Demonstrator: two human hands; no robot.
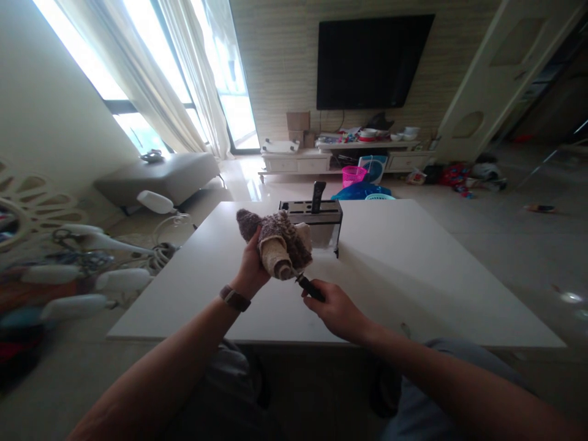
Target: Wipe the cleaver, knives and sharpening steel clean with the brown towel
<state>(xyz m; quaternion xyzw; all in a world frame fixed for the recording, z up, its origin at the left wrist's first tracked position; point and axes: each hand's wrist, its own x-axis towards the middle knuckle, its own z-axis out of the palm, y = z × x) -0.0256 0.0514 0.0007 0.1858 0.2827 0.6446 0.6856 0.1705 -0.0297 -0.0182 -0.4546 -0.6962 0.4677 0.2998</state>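
Note:
A bunched brown and cream cloth (pixel 281 242) is held up over the white table by my left hand (pixel 253 266), whose fingers are wrapped round its left side. My right hand (pixel 335 306) is closed round the black handle of a knife (pixel 310 288). The knife's far end meets the lower edge of the cloth, and its blade is mostly hidden there. Behind the cloth stands a knife block (pixel 328 228) with dark slots in its top and one black handle (pixel 318 197) sticking up.
The white table (pixel 390 269) spreads out in front of me. Beyond it are a pink basket (pixel 353 176), a blue bag (pixel 362 190) and a low cabinet (pixel 312 163). On the floor at left lies a lamp with white shades (pixel 122 279), near a grey bench (pixel 160 177).

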